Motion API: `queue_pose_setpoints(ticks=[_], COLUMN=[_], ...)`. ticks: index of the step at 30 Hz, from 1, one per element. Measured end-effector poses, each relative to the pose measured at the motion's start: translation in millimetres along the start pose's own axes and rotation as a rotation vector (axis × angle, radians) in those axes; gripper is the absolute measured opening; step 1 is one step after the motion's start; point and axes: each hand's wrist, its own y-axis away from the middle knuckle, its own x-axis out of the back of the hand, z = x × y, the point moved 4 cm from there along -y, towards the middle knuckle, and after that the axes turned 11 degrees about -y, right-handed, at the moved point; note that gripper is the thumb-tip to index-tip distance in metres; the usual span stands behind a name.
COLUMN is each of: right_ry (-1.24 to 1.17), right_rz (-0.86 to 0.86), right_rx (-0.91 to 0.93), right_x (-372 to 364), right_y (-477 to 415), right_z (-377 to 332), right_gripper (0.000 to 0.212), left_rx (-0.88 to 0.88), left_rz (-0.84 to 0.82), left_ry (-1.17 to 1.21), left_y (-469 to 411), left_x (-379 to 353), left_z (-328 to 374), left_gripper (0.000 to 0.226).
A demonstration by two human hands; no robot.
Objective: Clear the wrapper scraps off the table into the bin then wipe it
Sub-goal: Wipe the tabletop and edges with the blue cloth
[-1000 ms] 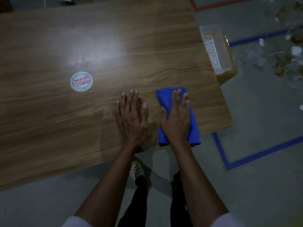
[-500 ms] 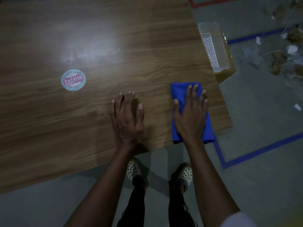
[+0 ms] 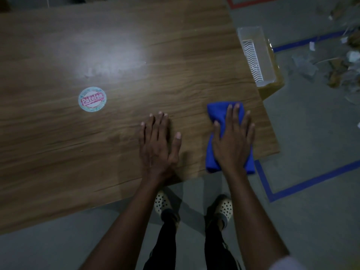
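The wooden tabletop (image 3: 136, 36) fills most of the view. A clear plastic bin (image 3: 267, 61) stands just beside its right edge. A folded blue cloth (image 3: 218, 112) lies at the near right corner, reaching the near edge. The right hand (image 3: 231, 141) presses flat on it, fingers straight. The left hand (image 3: 156, 145) rests palm down near the near edge, holding nothing, apart from the cloth. A round sticker (image 3: 92, 99) lies further left
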Motion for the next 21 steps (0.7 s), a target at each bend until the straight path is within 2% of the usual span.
queue_pose_setpoints(ticks=[4, 7, 10, 13, 16, 18, 21], right_ry=[-0.026, 0.024, 0.012, -0.005, 0.022, 0.02, -0.007], right_rz=[-0.044, -0.12, -0.228, -0.225, -0.118, -0.056, -0.003], right_rx=[0.181, 0.387, 0.504, 0.401, 0.21, 0.121, 0.096], right_x=[-29.3, -47.2, -35.1, -14.8, -5.6, -7.4, -22.5], right_y=[-56.2, -19.7, 36.0, 52.0, 21.5, -11.1, -60.3], right_z=[-69.6, -101.8, -81.1, -39.4, -16.9, -22.9, -57.1], right_gripper=[0.067, 0.065, 0.063, 0.068, 0.067, 0.067, 0.066], left_rx=[0.025, 0.091, 0.128, 0.089, 0.067, 0.061, 0.07], left_rz=[-0.023, -0.009, -0.003, -0.017, -0.018, -0.029, -0.036], left_ry=[-0.035, 0.026, 0.067, 0.03, -0.015, -0.016, -0.02], left_y=[-4.3, -5.4, -4.8, -4.5, -7.1, -7.2, -4.0], left_x=[-4.4, -1.3, 2.7, 0.9, -4.9, -7.2, -6.5], left_z=[-0.8, -4.6, -4.4, 1.0, 7.1, 8.1, 4.1], left_gripper=[0.068, 0.071, 0.072, 0.07, 0.07, 0.071, 0.071])
